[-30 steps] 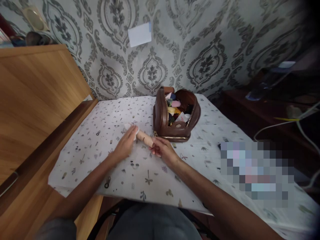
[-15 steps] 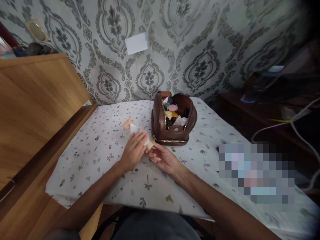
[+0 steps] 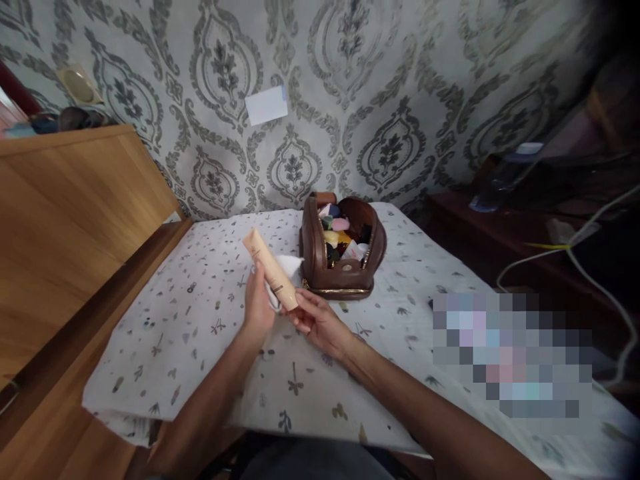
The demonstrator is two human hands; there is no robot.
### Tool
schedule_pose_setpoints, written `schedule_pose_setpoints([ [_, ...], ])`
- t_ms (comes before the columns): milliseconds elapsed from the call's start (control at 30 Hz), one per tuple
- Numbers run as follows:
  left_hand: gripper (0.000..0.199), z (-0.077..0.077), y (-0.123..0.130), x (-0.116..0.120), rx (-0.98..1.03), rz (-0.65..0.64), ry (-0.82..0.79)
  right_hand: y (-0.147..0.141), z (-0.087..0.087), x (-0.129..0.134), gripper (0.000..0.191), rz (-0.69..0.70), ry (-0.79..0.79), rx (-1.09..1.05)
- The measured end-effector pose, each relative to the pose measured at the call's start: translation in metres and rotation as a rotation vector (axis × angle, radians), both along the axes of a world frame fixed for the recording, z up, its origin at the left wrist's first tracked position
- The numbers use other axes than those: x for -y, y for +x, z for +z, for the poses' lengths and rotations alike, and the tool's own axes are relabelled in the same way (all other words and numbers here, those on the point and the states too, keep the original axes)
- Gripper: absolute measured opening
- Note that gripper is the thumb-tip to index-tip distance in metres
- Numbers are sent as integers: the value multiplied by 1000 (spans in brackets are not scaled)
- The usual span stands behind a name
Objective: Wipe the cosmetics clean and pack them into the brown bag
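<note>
A peach-coloured tube [image 3: 271, 269] is held at a slant above the patterned tablecloth. My right hand [image 3: 320, 323] pinches its lower right end. Behind the tube, a white cloth [image 3: 289, 267] is in my left hand [image 3: 259, 300], whose thumb rests along the tube's left side. Most of that hand's fingers are hidden by the tube and cloth. Just beyond my right hand stands a brown bag [image 3: 345, 267], unzipped, with several small items [image 3: 341, 237] inside.
The white patterned tablecloth [image 3: 200, 267] spreads around my hands. A wooden cabinet [image 3: 75, 220] rises at the left. On the right are a blurred-out object [image 3: 510, 353], a clear bottle [image 3: 500, 180] and a white cable [image 3: 600, 287]. The papered wall [image 3: 350, 133] is behind.
My left hand has turned from lying over the tube and cloth to their left side, uncovering most of the tube. The view has tilted slightly up.
</note>
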State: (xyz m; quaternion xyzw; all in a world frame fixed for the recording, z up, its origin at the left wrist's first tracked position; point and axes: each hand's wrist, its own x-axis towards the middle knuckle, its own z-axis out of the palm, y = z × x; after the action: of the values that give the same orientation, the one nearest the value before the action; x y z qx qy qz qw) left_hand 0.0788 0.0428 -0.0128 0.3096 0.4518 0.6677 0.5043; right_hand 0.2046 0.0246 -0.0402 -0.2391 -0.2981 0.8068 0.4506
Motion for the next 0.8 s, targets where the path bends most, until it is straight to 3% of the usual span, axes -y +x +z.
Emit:
schedule_pose_setpoints([
  [100,50,-3,20,25,-44,-84,27,1,2,0,48,-57,141,97],
  [167,48,-1,24,30,-25,-69,47,1,2,0,45,-127,289,224],
  [333,41,25,3,5,-4,149,140,2,-4,7,25,-388,682,739],
  [433,38,42,-12,-9,5,230,180,2,-6,9,23,-448,783,837],
  [533,35,50,-16,-14,36,234,165,0,-3,11,31,-379,714,721],
  [700,40,45,-14,-21,91,193,65,-2,5,13,50,79,368,288],
  [800,46,41,-13,-28,92,199,23,-1,7,11,55,107,210,128],
])
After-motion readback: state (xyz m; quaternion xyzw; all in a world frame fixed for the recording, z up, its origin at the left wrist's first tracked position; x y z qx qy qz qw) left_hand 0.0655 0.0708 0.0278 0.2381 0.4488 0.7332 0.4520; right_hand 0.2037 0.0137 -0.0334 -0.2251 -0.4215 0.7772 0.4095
